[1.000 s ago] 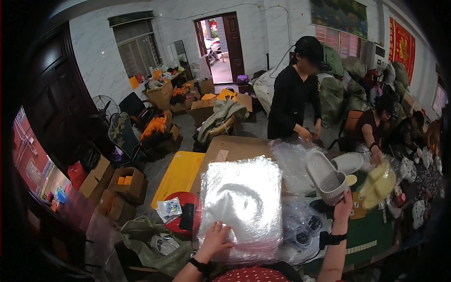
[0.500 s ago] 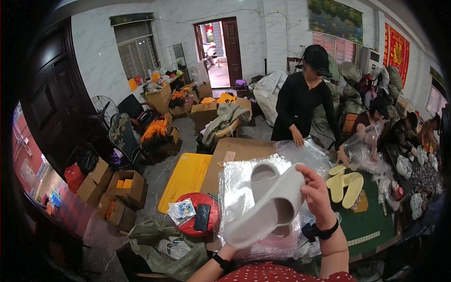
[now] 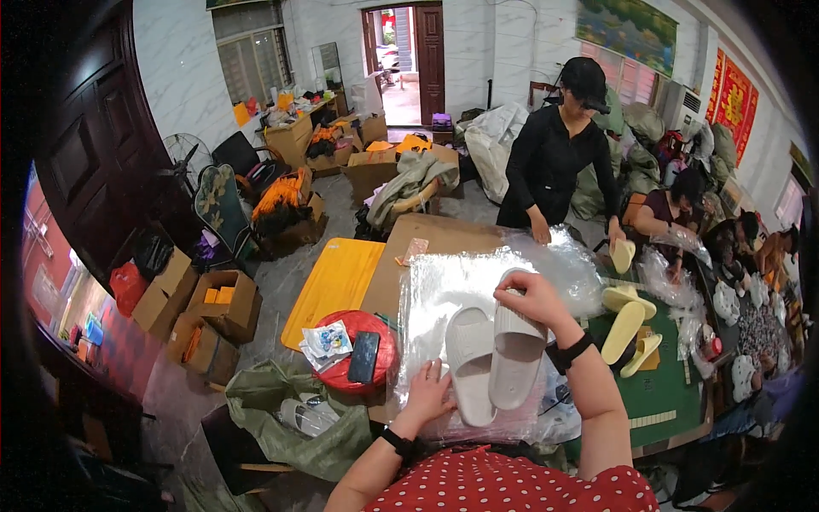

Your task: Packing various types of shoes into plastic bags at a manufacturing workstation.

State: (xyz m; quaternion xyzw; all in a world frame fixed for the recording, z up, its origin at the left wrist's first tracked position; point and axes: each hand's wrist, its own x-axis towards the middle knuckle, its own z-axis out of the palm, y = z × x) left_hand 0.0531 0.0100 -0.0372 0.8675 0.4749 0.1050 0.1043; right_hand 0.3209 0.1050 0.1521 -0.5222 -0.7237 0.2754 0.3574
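Observation:
Two light grey slide slippers lie side by side on a stack of clear plastic bags (image 3: 426,294) in front of me. My right hand (image 3: 531,299) has its fingers closed on the far end of the right slipper (image 3: 517,363). The left slipper (image 3: 471,363) rests next to it, its edge partly beneath the right one. My left hand (image 3: 429,392) lies on the plastic just left of the left slipper's near end, fingers stretched out and holding nothing.
Left stand a red round stool (image 3: 333,375) with a phone (image 3: 364,357), a yellow board (image 3: 345,269) and an open green sack (image 3: 256,401). Pale yellow slippers (image 3: 624,333) lie on the green mat (image 3: 661,392). Across the table, a person in black (image 3: 559,158) handles a yellow slipper.
The right slipper has come down from a raised, tilted position to lie beside the other. My left hand has left its underside for the plastic. The person in black has lifted a yellow slipper.

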